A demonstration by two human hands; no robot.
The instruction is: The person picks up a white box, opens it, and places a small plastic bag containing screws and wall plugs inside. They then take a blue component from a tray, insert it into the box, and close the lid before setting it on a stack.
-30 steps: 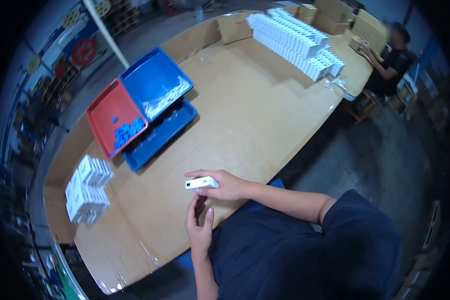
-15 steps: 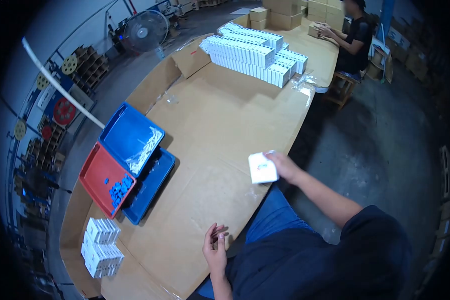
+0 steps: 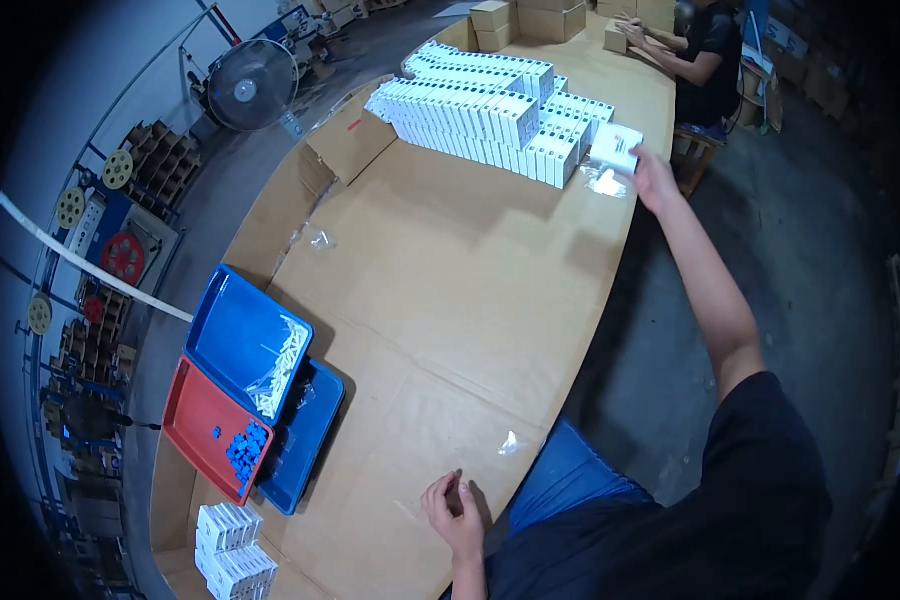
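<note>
With the arm stretched out, my right hand [image 3: 654, 180] grips a small white box [image 3: 615, 147] by its near edge. The box is at the right end of a long stack of white boxes [image 3: 470, 112], overlapping the stack's corner in this view. Close to the table's near edge, my left hand [image 3: 454, 508] rests with fingers loosely bent and thumb apart, holding nothing. A scrap of clear plastic [image 3: 510, 443] lies just beyond it.
A blue tray [image 3: 232, 310] of white pieces and a red tray [image 3: 185, 425] of blue pieces overlap another blue tray [image 3: 320, 420]. More white boxes [image 3: 232, 555] are stacked at lower left. A person [image 3: 705, 65] sits across the far end, handling a cardboard box [image 3: 616, 38].
My right hand has carried the white box from the near table edge to the far stack's right end. The view has shifted; my left hand stays near the table edge.
</note>
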